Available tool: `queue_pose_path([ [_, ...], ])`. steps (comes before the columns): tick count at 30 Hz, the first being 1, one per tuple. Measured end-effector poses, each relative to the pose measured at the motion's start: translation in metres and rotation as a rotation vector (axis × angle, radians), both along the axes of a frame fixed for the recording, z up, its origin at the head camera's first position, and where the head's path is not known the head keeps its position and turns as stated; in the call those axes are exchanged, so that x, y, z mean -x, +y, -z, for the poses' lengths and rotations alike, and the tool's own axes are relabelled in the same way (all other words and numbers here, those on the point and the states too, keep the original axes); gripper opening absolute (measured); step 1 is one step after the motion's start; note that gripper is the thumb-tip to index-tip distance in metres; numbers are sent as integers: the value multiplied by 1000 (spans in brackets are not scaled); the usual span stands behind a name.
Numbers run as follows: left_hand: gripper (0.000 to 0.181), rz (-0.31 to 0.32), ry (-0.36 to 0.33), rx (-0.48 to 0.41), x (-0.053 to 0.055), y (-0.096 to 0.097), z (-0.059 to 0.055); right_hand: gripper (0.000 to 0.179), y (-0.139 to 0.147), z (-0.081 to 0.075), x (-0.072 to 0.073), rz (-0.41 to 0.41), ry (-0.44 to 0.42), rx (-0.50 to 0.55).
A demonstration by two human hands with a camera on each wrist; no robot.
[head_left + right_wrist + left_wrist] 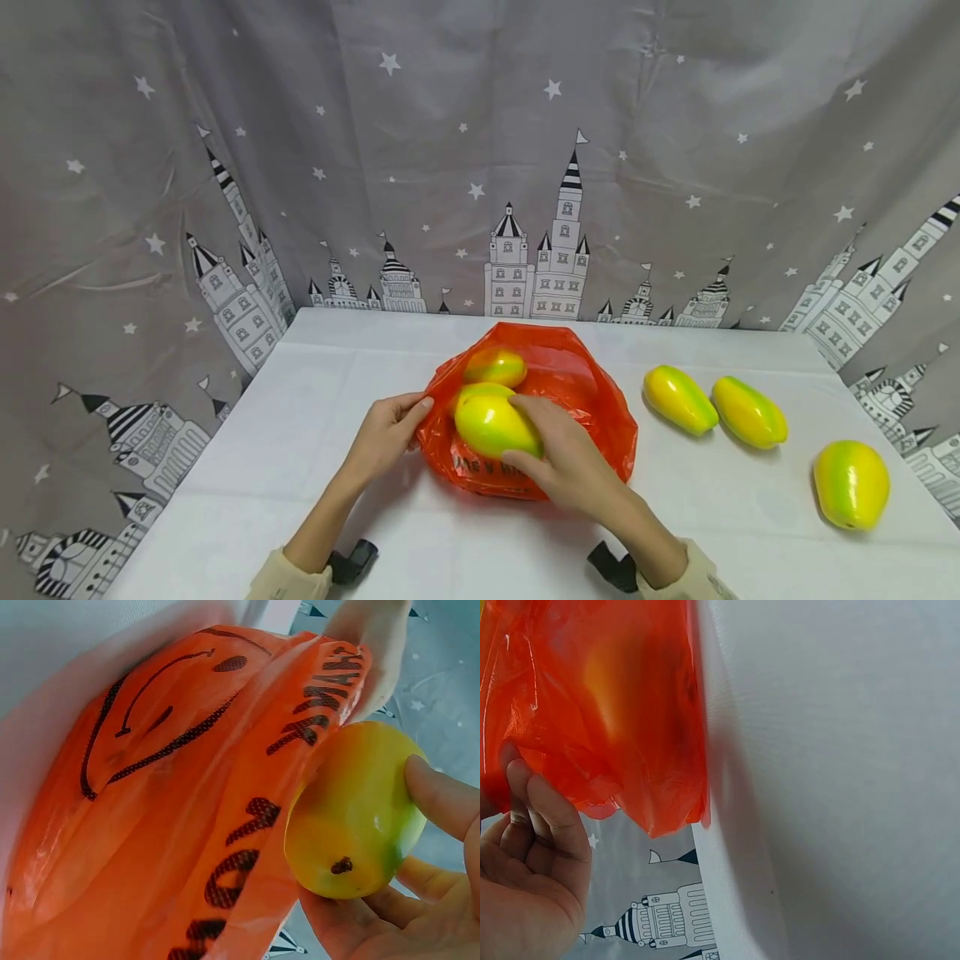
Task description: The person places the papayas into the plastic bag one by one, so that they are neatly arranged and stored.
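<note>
Right hand grips 1 yellow-green fruit, long axis slanting, dark end-scar facing right-wrist camera; left hand pinches red bag.

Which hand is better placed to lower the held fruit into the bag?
Right hand, probably: it grips the fruit at the mouth of the bag, while the left hand holds the bag's edge.

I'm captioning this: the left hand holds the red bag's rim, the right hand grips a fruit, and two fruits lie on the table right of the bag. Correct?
Not quite: the head view shows three fruits on the table right of the bag, not two. The rest stands.
</note>
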State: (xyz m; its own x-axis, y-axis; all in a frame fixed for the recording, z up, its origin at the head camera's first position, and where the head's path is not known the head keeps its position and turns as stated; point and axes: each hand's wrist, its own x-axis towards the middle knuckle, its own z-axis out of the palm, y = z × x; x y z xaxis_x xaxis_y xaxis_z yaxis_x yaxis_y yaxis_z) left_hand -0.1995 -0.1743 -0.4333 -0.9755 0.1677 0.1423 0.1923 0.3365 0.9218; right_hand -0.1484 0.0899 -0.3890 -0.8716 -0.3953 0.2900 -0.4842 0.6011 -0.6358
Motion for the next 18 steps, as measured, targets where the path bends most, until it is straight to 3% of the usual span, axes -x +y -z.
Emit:
queue_pose_path([
  [6, 31, -6, -1, -4, 0, 1, 0, 61, -8, 5, 7, -1, -44, -14],
  [18, 30, -12, -4, -9, 1, 1, 0, 56, -16, 21, 18, -10, -23, -77],
])
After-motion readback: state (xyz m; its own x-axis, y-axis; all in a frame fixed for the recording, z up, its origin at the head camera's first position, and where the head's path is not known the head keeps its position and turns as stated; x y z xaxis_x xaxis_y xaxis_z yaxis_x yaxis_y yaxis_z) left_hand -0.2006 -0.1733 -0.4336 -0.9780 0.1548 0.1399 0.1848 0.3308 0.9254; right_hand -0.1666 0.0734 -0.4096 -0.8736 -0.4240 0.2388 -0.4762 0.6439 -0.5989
